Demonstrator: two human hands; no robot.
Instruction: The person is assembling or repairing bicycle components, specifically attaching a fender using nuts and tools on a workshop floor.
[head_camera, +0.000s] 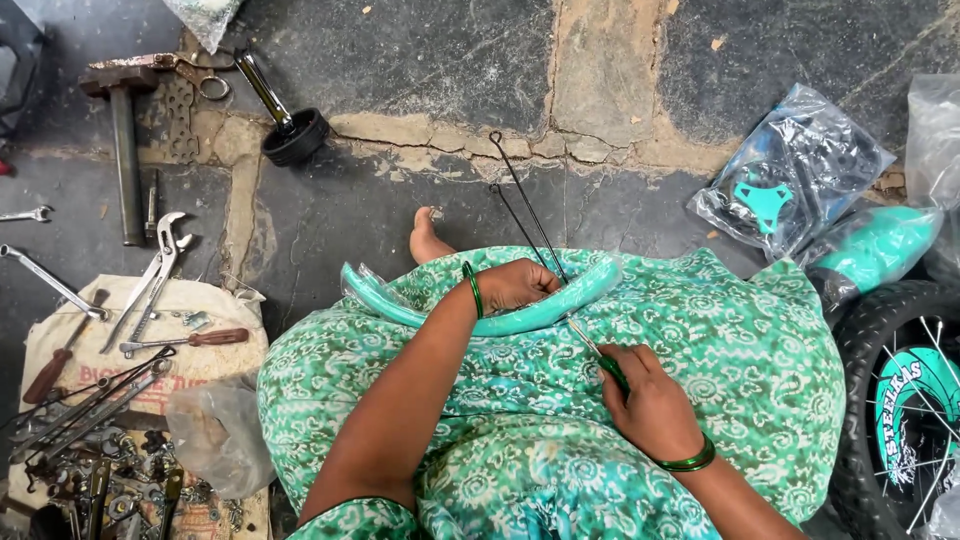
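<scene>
Dark stone floor (420, 50) with pale cracks spreads out under me, and I sit on it with my green patterned cloth (700, 330) over my lap. My left hand (515, 283) is curled shut around the curved teal plastic mudguard (520, 315), which lies across my lap, and two thin black metal rods (525, 205) stick up from it toward the floor. My right hand (650, 400) is closed tight on a green-handled screwdriver (600, 358), and its tip points at the mudguard, just beside my left hand. I have a green bangle on each wrist. On my right, near my knee, lies a clear plastic bag (790, 170) with a teal star-shaped part and dark parts inside. Just below it is a second clear bag with a fat teal piece (875, 245) in it. Next to that stands a black tyre wheel (900, 400) with thin spokes and a teal sticker. On my left is a pale cloth sack (190, 300) with red print, lying flat, with pliers (155, 275), spanners and a brown-handled screwdriver (195, 340) on it. A crumpled clear bag (215, 435) sits beside my leg. Farther off lies a big hammer (122, 130).
</scene>
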